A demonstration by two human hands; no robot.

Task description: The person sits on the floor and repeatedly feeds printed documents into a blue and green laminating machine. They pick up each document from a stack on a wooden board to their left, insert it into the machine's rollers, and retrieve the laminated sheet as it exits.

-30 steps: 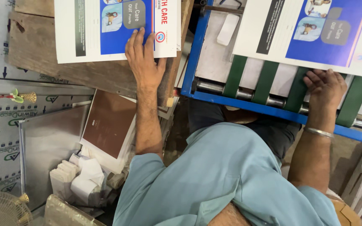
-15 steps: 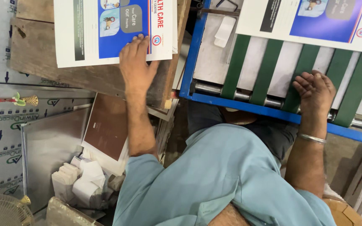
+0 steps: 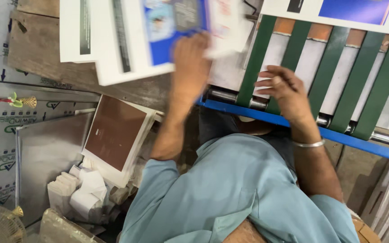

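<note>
Printed sheet [image 3: 158, 40] (blurred) under left hand [image 3: 190, 63], fingers flat; right hand [image 3: 284, 87] fingers half-curled, empty, over four green belts [image 3: 253, 58].

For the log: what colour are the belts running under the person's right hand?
Green belts, over pale rollers with a blue frame bar below; the head view shows the right hand over them.

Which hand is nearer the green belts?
Right. The right hand rests on the green belts by the steel roller. The left hand lies off to their left, on the printed sheet.
</note>
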